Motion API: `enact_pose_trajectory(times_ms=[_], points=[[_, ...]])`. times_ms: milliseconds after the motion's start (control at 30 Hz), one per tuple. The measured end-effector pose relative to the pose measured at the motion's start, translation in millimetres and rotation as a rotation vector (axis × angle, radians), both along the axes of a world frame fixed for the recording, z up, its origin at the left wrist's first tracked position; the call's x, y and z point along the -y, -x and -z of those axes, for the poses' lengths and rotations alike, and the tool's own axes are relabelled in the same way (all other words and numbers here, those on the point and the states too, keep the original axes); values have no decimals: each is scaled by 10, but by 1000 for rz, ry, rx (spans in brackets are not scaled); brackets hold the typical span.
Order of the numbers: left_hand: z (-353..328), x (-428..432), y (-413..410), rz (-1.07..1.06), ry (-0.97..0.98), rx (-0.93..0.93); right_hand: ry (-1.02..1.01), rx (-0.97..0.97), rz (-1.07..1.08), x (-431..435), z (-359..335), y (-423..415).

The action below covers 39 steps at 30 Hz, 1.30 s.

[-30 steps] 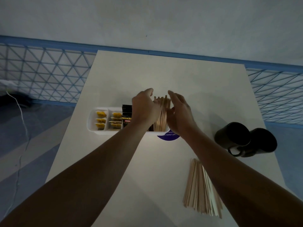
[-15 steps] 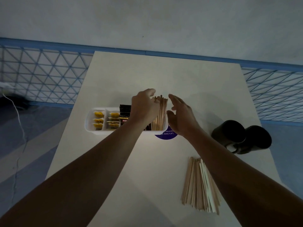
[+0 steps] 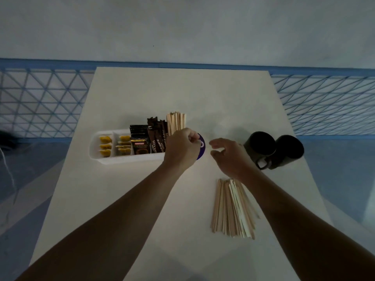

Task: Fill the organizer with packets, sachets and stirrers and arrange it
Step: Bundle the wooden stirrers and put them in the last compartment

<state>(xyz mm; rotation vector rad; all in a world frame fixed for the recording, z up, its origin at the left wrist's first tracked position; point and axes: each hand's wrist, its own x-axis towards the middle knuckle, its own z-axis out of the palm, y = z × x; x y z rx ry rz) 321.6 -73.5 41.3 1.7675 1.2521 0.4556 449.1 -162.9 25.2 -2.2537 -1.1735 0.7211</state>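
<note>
A white organizer [image 3: 125, 159] sits mid-table. Its left compartments hold yellow sachets [image 3: 105, 146], then come dark coffee packets [image 3: 140, 145] and brown stick sachets [image 3: 157, 138]. A bundle of wooden stirrers [image 3: 176, 122] stands upright at its right end. My left hand [image 3: 180, 149] has its fingers curled over that right end and hides it. Just to the right, my right hand [image 3: 229, 157] hovers above the table with loose, spread fingers and holds nothing. A pile of loose stirrers [image 3: 231, 209] lies on the table beside my right forearm.
A purple round disc [image 3: 202, 147] shows between my hands, under the organizer's right end. Two black mugs [image 3: 259, 147] lie side by side near the right table edge. Blue mesh fencing [image 3: 40, 102] runs behind the white table [image 3: 142, 199].
Both hands have left the upright stirrers. My left hand dropped to the organizer's right end and curled; my right hand drew back to the right, toward the mugs.
</note>
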Motion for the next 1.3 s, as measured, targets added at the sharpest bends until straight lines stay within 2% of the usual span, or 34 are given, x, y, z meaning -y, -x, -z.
enact_pose_trajectory(times_ms=[133, 300, 400, 600, 1000, 1300], points=[[166, 278, -86, 62, 66, -56, 82, -48, 42, 366, 110, -46], [369, 635, -146, 127, 171, -219, 154, -24, 46, 857, 230, -118], [481, 806, -174, 150, 177, -349, 176, 17, 63, 1074, 270, -155], [572, 1132, -204, 153, 222, -473, 272, 32, 125, 1324, 398, -170], [663, 1445, -266, 21, 206, -449, 283, 15, 73, 1379, 521, -59], [673, 1417, -223, 73, 108, -495, 265, 23, 68, 1375, 528, -27]])
